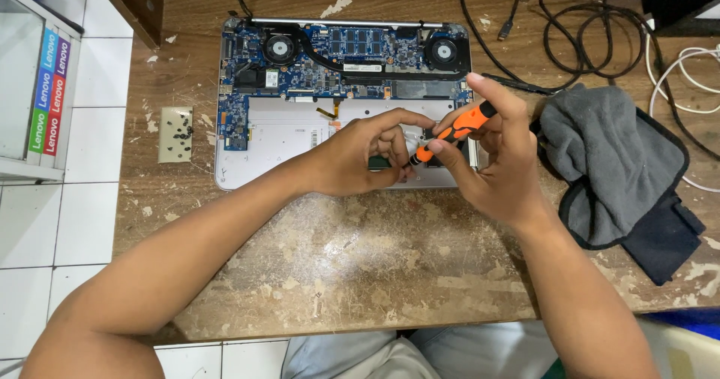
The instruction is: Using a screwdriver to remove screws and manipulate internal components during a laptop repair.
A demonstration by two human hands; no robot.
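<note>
Screwdriver point(454, 133) — orange-handled, slim — is being pinched in the right hand point(491, 161), slanting down-left from upper right, its tip pointing at the lower edge of an opened laptop point(345, 101) on a worn wooden table point(360, 251). The left hand point(367, 154) is curling its fingertips together beside the tip, seemingly steadying a small part. A screw is apparently being worked — next calls for keeping the tip seated and upright. A grey cloth point(611, 161) is lying to the right.

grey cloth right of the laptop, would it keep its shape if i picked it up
Probably not: the grey cloth lies crumpled in soft folds over a darker piece, so it would likely droop. It looks light and unlikely to slide on the rough wooden table.
</note>
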